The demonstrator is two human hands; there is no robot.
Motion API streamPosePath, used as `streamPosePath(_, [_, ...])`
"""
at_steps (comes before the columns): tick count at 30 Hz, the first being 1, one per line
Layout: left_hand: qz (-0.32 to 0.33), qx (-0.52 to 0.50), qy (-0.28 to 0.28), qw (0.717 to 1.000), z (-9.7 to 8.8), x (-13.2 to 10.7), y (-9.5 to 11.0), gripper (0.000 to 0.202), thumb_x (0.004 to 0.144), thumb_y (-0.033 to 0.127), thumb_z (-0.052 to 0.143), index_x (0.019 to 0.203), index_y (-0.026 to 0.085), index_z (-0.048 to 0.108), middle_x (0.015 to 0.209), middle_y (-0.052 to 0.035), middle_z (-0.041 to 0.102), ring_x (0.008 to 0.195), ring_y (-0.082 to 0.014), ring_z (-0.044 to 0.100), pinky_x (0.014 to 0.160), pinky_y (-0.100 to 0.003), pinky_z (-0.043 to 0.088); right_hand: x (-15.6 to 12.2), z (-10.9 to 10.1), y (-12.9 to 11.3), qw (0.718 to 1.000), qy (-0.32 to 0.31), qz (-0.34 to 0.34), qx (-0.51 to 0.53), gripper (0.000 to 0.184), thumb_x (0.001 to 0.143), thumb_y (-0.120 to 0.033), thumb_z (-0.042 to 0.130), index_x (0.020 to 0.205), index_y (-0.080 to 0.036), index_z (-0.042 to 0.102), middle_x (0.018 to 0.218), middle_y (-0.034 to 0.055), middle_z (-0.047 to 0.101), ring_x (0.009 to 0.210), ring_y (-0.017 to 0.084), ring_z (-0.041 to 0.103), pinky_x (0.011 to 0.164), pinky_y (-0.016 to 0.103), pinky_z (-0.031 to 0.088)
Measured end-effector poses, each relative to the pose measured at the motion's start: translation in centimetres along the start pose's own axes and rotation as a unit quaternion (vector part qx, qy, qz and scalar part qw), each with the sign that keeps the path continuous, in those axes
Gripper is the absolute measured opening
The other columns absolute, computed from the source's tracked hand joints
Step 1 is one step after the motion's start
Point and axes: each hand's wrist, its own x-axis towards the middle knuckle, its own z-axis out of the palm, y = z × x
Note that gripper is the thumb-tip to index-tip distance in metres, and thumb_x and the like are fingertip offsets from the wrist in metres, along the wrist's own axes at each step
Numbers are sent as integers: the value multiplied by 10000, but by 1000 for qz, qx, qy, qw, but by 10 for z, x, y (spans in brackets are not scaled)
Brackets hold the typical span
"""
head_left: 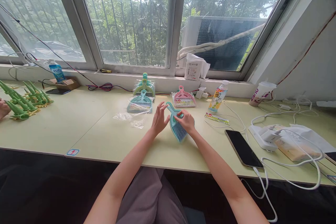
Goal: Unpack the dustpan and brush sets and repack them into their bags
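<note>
A small teal dustpan and brush set [173,119] is tilted over the table in front of me, its bristles pointing down toward me. My right hand [187,120] pinches it at its right side. At the left of its handle is my left hand [159,119], fingers stretched out and apart; whether a fingertip touches the handle I cannot tell. Crumpled clear plastic wrappers [138,123] lie left of my left hand. Behind them rests a wrapped blue dustpan set [140,103], with green sets [144,85] stacked farther back. A wrapped pink dustpan set [183,98] lies beyond my hands.
On the right are a drink bottle [219,96], a printed card strip [217,119], a phone [243,148], a power strip [265,138] with white cables and a cup [261,93]. Green spiky plastic parts [22,101] and another person's hand [3,109] are at far left.
</note>
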Motion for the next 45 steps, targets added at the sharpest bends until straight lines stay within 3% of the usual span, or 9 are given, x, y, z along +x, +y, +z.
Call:
streamPosePath(2, [-111,-163,-83,977,5,0,5,560,899,423,494,1396,213,343,1434,-150,403,1269,-276,460,1024,-461,389,0,2,3,999,41,2,-5,238,789,-456,593,806,-219,596,907,17,674,761,166,612,628,252,370])
streamPosePath(5, [-227,-354,-226,879,16,-3,7,561,876,504,509,1342,204,418,1281,-129,556,1153,-266,554,937,-409,452,0,7,10,998,65,1,-26,236,806,-454,577,808,-219,594,902,24,669,780,176,611,619,254,356])
streamPosePath(7, [-257,-406,-220,849,22,-5,7,593,797,438,646,1298,184,456,1220,-122,593,1120,-263,568,899,-368,467,0,9,13,997,58,-10,-43,227,823,-441,564,791,-219,597,893,24,667,752,168,601,600,250,333])
streamPosePath(12, [-375,-368,-117,843,21,-5,-2,650,754,377,683,1325,206,426,1044,-87,653,890,-222,636,703,-309,492,9,0,24,994,72,-15,-84,337,907,-424,437,726,-206,619,795,33,665,677,154,562,599,263,299])
streamPosePath(17, [-363,-376,-74,850,14,-2,-15,503,722,457,708,1123,180,584,976,-74,666,822,-192,639,632,-254,482,22,-21,62,971,135,74,-183,287,891,-301,423,974,-170,664,1078,133,657,1065,275,534,867,390,358])
streamPosePath(20, [-372,-372,-52,849,13,-2,-20,466,697,470,717,1039,171,613,913,-65,663,747,-177,631,571,-240,473,24,-27,93,952,85,170,-241,410,866,-294,470,1229,-132,571,1361,189,502,1285,336,385,988,506,302])
streamPosePath(24, [-400,-371,-26,837,13,-1,-23,467,698,447,714,1072,201,581,961,-64,651,751,-179,632,532,-240,485,24,-27,114,933,-32,242,-264,461,890,-325,463,1271,-78,541,1319,261,522,1262,364,448,963,525,365])
streamPosePath(31, [-438,-379,-21,815,10,1,-22,541,679,394,747,1139,225,518,979,-62,654,694,-165,639,548,-262,518,26,-25,102,934,-62,212,-281,375,873,-80,361,1093,-95,665,1019,255,672,956,294,675,745,373,494])
streamPosePath(45, [-414,-377,14,828,6,0,-20,502,693,378,741,1124,216,540,1100,-88,635,900,-205,648,683,-289,530,17,-23,63,968,59,127,-208,403,938,-217,371,1251,-224,624,983,162,716,879,259,668,720,333,443])
